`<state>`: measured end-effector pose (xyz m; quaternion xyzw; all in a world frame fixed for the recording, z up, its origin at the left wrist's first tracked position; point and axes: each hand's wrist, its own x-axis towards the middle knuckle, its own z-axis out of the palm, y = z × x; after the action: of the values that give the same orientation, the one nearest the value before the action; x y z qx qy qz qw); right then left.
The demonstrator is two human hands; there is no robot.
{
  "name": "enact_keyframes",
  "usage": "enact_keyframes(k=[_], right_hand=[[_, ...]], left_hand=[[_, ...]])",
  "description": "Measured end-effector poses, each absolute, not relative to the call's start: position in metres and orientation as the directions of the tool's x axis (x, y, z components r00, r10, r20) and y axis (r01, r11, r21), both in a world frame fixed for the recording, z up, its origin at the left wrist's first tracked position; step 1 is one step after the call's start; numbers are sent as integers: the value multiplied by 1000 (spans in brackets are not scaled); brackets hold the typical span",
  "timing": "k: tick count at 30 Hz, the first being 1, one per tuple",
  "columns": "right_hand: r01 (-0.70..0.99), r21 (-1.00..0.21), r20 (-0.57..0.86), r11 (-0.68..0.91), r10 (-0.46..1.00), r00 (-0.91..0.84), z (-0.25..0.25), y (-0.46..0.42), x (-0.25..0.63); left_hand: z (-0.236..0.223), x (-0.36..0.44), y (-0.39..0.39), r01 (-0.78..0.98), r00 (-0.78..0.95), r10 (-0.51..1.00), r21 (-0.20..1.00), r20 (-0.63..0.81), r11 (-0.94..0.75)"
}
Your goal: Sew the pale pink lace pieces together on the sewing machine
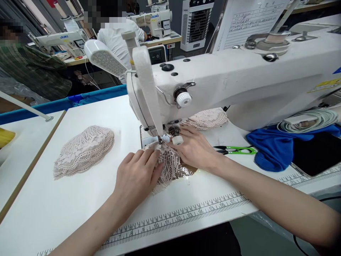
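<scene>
A beige lace piece (pixel 168 164) lies under the needle of a white sewing machine (pixel 229 81). My left hand (pixel 137 170) rests on the lace's left side, its fingers laid flat over the edge and the thumb apart. To the right of the needle, my right hand (pixel 195 147) grips the lace by its edge, partly behind a white knob (pixel 177 140); some fingertips are hidden there. A pile of lace pieces (pixel 85 151) is on the table at the left. More lace pieces (pixel 207 118) lie behind my right hand, under the machine arm.
Green thread snips (pixel 238 150) lie right of my right hand. Beyond them are a blue cloth (pixel 274 151), a coiled pale tape (pixel 309 120) and a black phone (pixel 318 154). A printed ruler (pixel 183 221) runs along the front edge. Two people sit near other sewing machines behind.
</scene>
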<state>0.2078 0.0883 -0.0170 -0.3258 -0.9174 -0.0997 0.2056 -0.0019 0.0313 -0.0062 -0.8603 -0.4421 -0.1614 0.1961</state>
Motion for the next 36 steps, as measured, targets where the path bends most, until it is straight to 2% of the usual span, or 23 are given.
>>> enact_keyframes(k=[4, 8, 13, 17, 24, 36], right_hand=[[616, -7, 435, 788, 557, -707, -20, 84, 206], [586, -59, 440, 808, 548, -711, -22, 76, 202], [594, 24, 432, 804, 527, -732, -21, 75, 201], [569, 148, 378, 809, 485, -789, -21, 77, 201], [582, 256, 344, 772, 489, -801, -22, 76, 199], [584, 206, 352, 785, 497, -793, -25, 75, 199]], left_hand=[[-20, -10, 40, 871, 489, 792, -160, 367, -464], [-22, -18, 50, 833, 542, 742, -134, 394, -537], [-20, -11, 49, 746, 622, 677, -36, 392, -665], [-25, -7, 46, 750, 628, 684, -53, 370, -660], [-25, -6, 42, 772, 615, 695, -105, 373, -627], [-27, -4, 41, 773, 607, 669, -124, 430, -622]])
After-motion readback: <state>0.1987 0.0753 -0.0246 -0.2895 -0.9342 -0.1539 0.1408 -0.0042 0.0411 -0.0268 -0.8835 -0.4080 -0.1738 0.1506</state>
